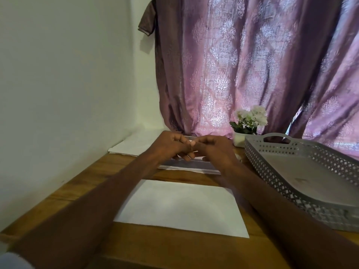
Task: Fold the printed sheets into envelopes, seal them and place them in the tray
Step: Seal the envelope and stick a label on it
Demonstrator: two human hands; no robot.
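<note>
Above the grey-and-white stack at twelve o'clock on the wooden worktop point(81, 183), something small is pinched between left hand point(171, 145) and right hand point(212, 150), each grip nearly closed; the white folded sheet point(180, 206) should be sealed squarely before the grey perforated tray point(303, 189) at three o'clock.

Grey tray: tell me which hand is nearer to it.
Right. The right hand is just left of the grey perforated tray, near its far corner. The left hand is farther left, fingertips meeting the right hand's.
</note>
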